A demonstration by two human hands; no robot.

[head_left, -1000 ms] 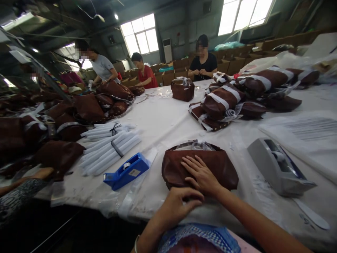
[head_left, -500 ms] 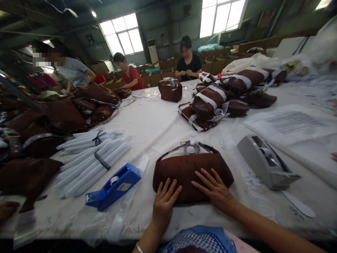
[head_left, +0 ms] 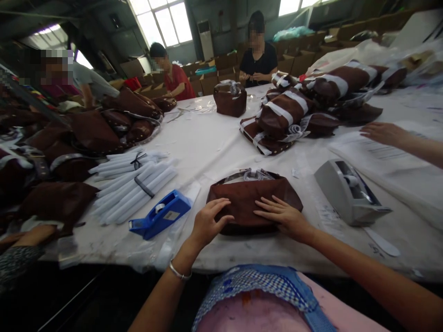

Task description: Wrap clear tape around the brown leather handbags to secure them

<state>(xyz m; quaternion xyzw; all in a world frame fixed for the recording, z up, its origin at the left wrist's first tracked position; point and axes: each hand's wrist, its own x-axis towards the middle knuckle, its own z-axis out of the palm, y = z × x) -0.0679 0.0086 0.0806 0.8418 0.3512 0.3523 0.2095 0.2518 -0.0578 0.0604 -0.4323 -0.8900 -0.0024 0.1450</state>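
Note:
A brown suede handbag (head_left: 245, 196) lies flat on the white table (head_left: 214, 147) right in front of me, its strap and metal ring at the far edge. My left hand (head_left: 206, 223) rests on the bag's left end, fingers curved over its corner. My right hand (head_left: 284, 215) lies flat on the bag's right half with the fingers spread. Neither hand lifts anything.
A blue tape dispenser (head_left: 159, 221) sits to the left, a grey one (head_left: 348, 192) to the right. White paper rolls (head_left: 133, 184) lie at left. Brown bags pile at left (head_left: 97, 133) and back right (head_left: 301, 110). Another person's hand (head_left: 382, 133) rests on papers at right; several people work across the table.
The view shifted and the bag now lies a little farther from me. My left hand slid to the bag's left corner and curled. Another person's hand came in at the right.

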